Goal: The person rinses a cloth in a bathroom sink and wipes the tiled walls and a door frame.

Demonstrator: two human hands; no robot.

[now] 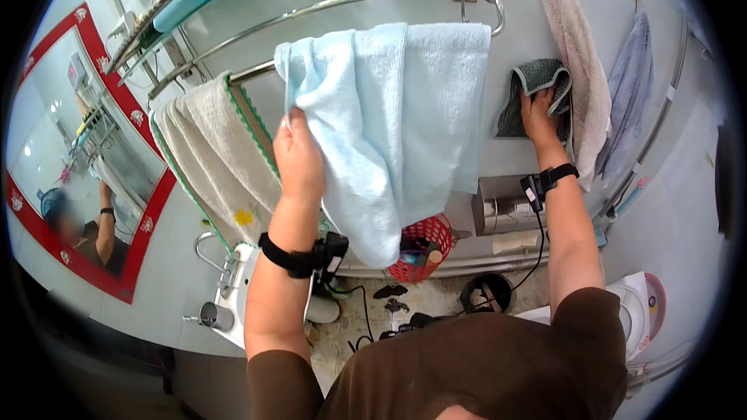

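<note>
A light blue towel (pixel 436 109) hangs over the metal towel rail in front of me. My left hand (pixel 298 152) is closed on its left edge, and the cloth there is bunched into folds. To the right, my right hand (pixel 542 113) grips a dark grey cloth (pixel 513 109) against the wall. The cloth's lighter-edged upper part folds over my fingers and partly hides them. Beside the blue towel, on its left, a cream towel (pixel 206 128) with a green border and a yellow flower hangs from the same rack.
A pink-beige towel (pixel 576 54) and a blue-grey towel (pixel 629 82) hang on wall hooks at the right. Below are a red basket (pixel 436 237), a metal box (pixel 510 206), a black bin (pixel 486 292) and a sink (pixel 243 284). A red-framed mirror (pixel 124 264) is at left.
</note>
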